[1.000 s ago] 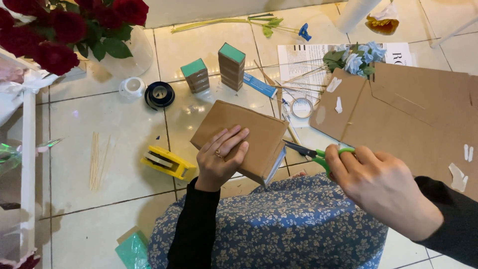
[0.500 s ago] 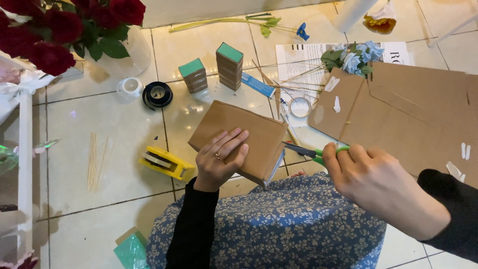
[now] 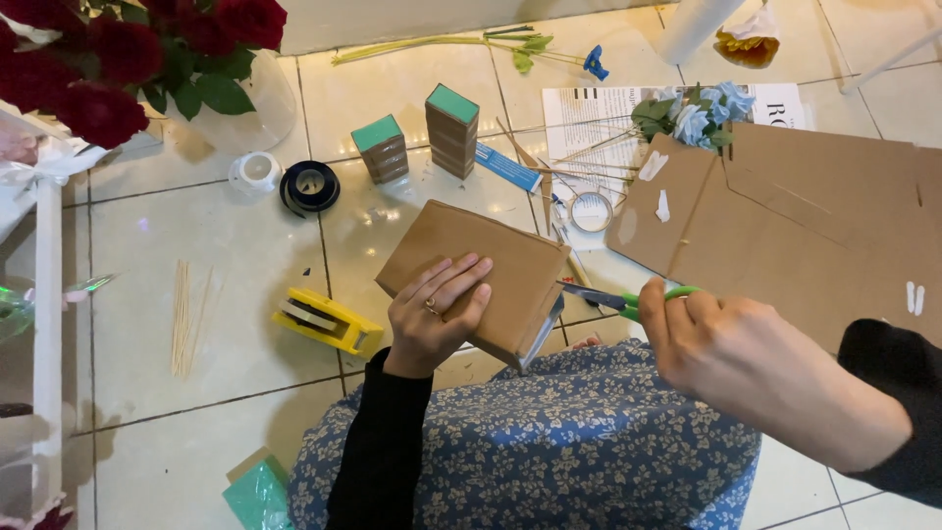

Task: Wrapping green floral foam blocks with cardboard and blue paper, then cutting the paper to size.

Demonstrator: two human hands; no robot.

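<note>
Left hand: you are pressing it flat, fingers spread, on top of the brown paper-wrapped box, holding nothing in a closed grip; a ring is showing on one finger. The box is lying under your palm, its near corner resting at your lap on the blue floral fabric.

Right hand: you are clenching it around the green-handled scissors, whose blades are pointing toward your left hand and reaching the box's right edge; whether the blades are touching the paper cannot be told.

Items left of your left hand: yellow tape dispenser, just beside the wrist; bundle of thin wooden sticks, farther out on the tiled floor.

Items beyond your left hand: black tape roll and white tape roll, sitting side by side; two green-topped blocks, standing upright and apart; red roses at the far left; long green stems lying along the wall.

Items beyond your right hand: large flat cardboard sheet, lying just past the knuckles; clear tape ring between the box and the cardboard; pale blue artificial flowers resting on a printed sheet.

Item near your left elbow: green packet, lying on the floor beside the fabric
</note>
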